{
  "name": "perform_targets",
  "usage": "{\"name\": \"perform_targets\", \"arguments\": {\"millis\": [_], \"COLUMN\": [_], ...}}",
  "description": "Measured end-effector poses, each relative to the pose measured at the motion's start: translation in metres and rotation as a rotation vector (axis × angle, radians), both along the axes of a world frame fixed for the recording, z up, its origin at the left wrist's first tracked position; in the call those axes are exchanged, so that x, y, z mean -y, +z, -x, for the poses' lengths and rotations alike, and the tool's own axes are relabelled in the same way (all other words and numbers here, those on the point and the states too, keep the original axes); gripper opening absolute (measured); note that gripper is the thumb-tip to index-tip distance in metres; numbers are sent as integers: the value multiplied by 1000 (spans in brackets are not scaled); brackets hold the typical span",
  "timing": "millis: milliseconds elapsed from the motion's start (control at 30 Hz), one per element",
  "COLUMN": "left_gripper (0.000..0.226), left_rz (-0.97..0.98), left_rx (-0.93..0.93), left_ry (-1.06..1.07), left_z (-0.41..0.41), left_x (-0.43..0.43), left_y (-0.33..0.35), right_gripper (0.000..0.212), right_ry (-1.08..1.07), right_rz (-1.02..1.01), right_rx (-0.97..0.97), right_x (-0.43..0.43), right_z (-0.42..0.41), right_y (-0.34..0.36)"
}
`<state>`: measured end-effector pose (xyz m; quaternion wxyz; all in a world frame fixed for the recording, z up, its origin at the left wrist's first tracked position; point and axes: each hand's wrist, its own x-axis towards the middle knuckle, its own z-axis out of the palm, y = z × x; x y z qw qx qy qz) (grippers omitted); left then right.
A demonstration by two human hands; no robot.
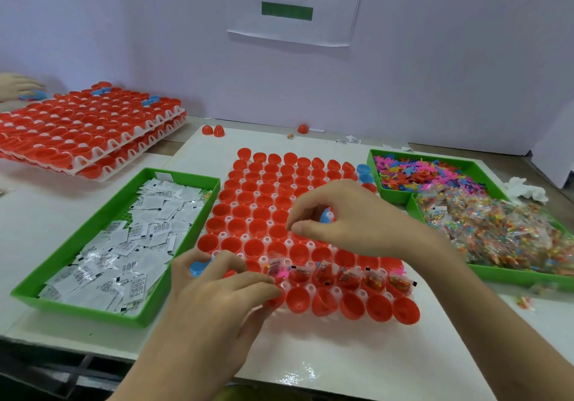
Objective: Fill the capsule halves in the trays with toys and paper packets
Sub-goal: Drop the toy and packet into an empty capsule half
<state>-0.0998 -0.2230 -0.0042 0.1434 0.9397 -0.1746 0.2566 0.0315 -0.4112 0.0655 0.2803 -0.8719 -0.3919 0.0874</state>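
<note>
Capsule halves (261, 213) fill the white tray (223, 234) mid-bench (341, 348), a few near ones holding toy packets (372, 279). Green bins (81, 233) hold paper packets (149, 233) on the left and toys (413, 173) on the right. My left hand (217, 288) grips a blue half (198, 268); my right hand (357, 220) has its fingers curled, and I cannot tell what they hold.

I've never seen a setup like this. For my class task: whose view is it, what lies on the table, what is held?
A camera on a person's head looks down at their left hand and right hand. Under them lies a tray of red capsule halves; one near row holds clear packets. Left: a green tray of paper packets. Right: loose toys and bagged toys in green trays. Both hands curl over it; blue shows under each, but whether anything is held is unclear.
</note>
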Motion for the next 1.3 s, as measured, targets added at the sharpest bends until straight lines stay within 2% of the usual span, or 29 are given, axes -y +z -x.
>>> {"name": "perform_targets", "arguments": {"millis": [200, 300, 400, 467, 567, 633, 700, 800, 933, 1067, 1200, 1300], "left_gripper": [27, 27, 24, 14, 19, 21, 19, 10, 24, 8, 14, 14], "left_rz": [14, 65, 108, 188, 264, 231, 237, 284, 347, 400, 441, 583], "left_rx": [-17, 2, 10, -92, -309, -467, -523, -453, -385, -261, -140, -22], "left_ry": [-12, 8, 161, 307, 570, 630, 631, 633, 616, 656, 637, 538], "left_z": [3, 4, -4, -15, -36, -50, -60, -67, -69, -65, -64, -52], "left_x": [-1, -11, -37, -61, -96, -109, -112, -109, -109, -104, -100, -83], "left_y": [2, 10, 23, 28, 24, 18, 13, 11, 8, 13, 20, 35], "right_gripper": [9, 8, 10, 15, 29, 37, 33, 8, 8, 16, 15, 10], "right_ry": [-187, -384, -632, -752, -829, -836, -827, -843, -881, -901, -923, -897], "right_rz": [-67, -91, -56, 66, 244, 337, 354, 304, 259, 136, -10, -23], "right_rx": [48, 139, 233, 252, 231, 209, 221, 265, 297, 316, 302, 343], "right_x": [35, 64, 99, 123, 150, 156, 156, 154, 154, 156, 156, 151], "right_z": [-20, -50, -95, -124, -151, -158, -161, -160, -157, -152, -146, -138], "right_y": [10, 7, -2, -9, -22, -30, -36, -40, -42, -39, -32, -23]}}
